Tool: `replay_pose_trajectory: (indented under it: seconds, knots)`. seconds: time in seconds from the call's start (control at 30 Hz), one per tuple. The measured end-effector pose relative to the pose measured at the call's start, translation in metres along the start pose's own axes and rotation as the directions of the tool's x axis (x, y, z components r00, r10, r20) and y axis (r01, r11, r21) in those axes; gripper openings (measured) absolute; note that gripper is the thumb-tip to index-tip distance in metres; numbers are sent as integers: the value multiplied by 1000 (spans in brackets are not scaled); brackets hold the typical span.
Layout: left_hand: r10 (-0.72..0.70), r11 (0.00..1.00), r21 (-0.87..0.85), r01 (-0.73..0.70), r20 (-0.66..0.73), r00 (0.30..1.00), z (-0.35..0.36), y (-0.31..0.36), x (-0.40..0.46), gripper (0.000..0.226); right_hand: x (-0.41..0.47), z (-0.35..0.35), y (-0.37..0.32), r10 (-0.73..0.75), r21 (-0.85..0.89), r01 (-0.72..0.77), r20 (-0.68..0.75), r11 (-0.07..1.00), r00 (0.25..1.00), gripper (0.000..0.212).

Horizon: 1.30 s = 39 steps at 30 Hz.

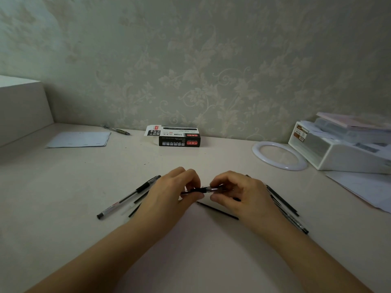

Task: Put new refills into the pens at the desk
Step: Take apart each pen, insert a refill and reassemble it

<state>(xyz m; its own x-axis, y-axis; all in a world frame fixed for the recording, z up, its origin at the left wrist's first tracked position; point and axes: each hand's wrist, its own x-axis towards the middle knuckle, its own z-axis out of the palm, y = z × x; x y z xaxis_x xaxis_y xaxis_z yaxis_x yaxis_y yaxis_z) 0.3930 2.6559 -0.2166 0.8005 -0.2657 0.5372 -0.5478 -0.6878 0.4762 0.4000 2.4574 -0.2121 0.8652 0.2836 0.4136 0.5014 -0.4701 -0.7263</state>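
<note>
Both hands hold one pen [206, 189] just above the desk [63, 187]. My left hand [173, 193] pinches its dark grip end. My right hand [234, 193] grips the clear barrel. A thin black refill [218, 210] lies on the desk under the hands. A capped clear pen [127, 197] lies to the left of my left hand, with a short refill piece [134, 209] beside it. To the right, partly hidden by my right wrist, lie another refill [282, 199] and a pen [294, 222].
A black and white refill box [179, 137] stands by the wall. A sheet of paper [79, 140] and a pen [116, 130] lie at the back left. A white ring [279, 155] and a white organiser [342, 151] on papers sit at the right.
</note>
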Motion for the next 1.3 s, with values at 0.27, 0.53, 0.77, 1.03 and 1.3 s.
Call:
replay_pose_trajectory:
  seconds: [0.27, 0.53, 0.77, 1.03, 1.3]
  knots:
    - [29, 1000, 1, -29, 6, 1000, -2, 0, 1, 6, 0, 1, 5, 66, 52, -65, -7, 996, 998, 16]
    - [53, 998, 21, -52, -33, 998, -3, 4, 4, 7, 2, 2, 1, 65, 80, -62, -24, 995, 998, 15]
    - [-22, 997, 72, 30, -114, 993, -9, -2, 6, 8, 8, 6, -2, 19, -26, -22, -108, 999, 994, 29]
    - [-490, 770, 293, 567, -298, 819, -44, -57, 6, 13, 1, -23, 14, 139, -435, -255, -280, 863, 950, 8]
    - [-584, 723, 346, 598, -155, 797, -38, -64, 2, 12, -2, -16, 11, 218, -602, -277, -170, 749, 961, 15]
